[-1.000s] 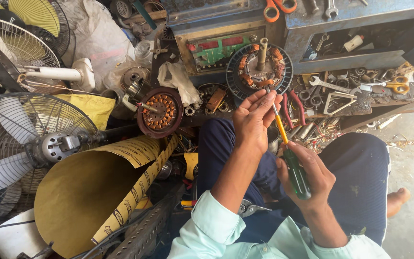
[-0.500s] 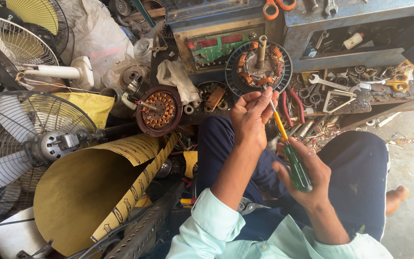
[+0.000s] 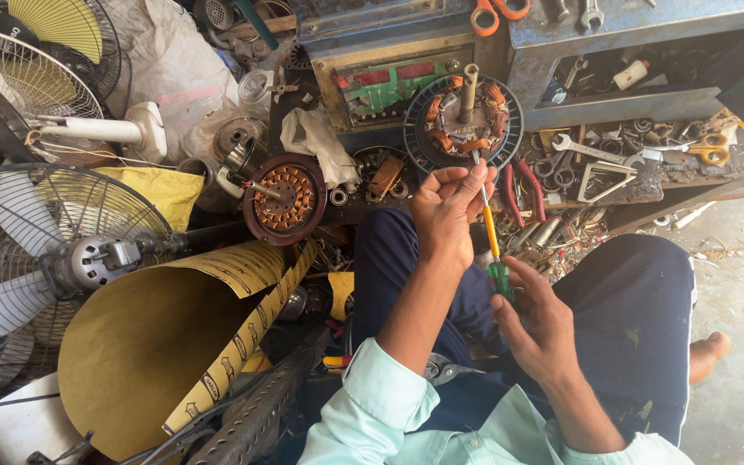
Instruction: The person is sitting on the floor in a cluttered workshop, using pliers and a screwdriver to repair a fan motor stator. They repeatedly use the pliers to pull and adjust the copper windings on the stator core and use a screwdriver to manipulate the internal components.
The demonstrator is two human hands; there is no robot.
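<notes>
Screwdriver held before cluttered tool shelf.

A slim screwdriver, yellow shaft and green handle, stands tilted, tip up at a far, round copper-wound motor stator.

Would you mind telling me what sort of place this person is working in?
It looks like a small fan and motor repair workshop. A copper-wound motor stator sits just ahead, a bare fan with its wire guard lies nearby, and wrenches litter a cluttered bench. The right hand holds a screwdriver.
</notes>
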